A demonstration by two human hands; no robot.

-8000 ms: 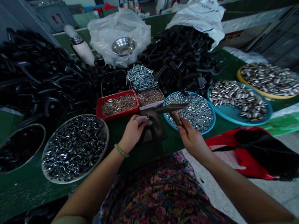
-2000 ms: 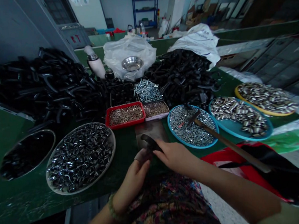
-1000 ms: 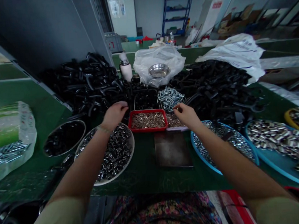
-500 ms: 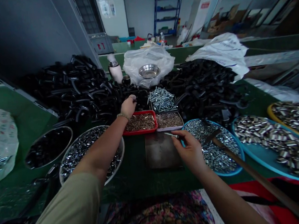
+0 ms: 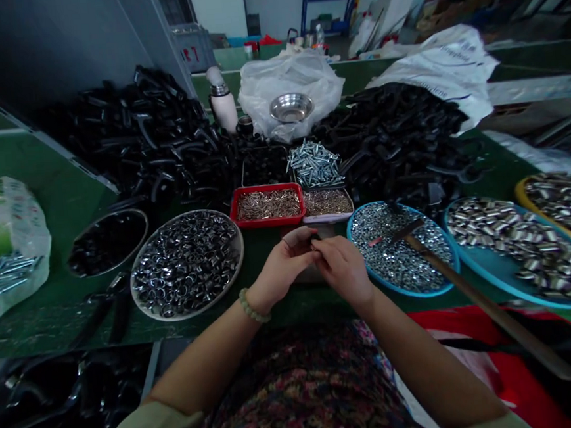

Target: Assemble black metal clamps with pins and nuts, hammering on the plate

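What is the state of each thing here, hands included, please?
Left hand: fingers closed on a small dark part
Right hand: fingers curled, meeting the left; grip hidden
Small dark part: held, mostly hidden
Hammer: unheld, head lying over small metal bits
Red tray: filled with thin metal pieces
Outer blue tray: partly filled, bare floor showing
Steel bowl: mouth facing up
Flask: standing

Two hands (image 5: pixel 344 269), one hammer (image 5: pixel 490 308), two blue trays (image 5: pixel 497 264), one red tray (image 5: pixel 268 222), one yellow tray (image 5: pixel 521 197), one flask (image 5: pixel 225 111)
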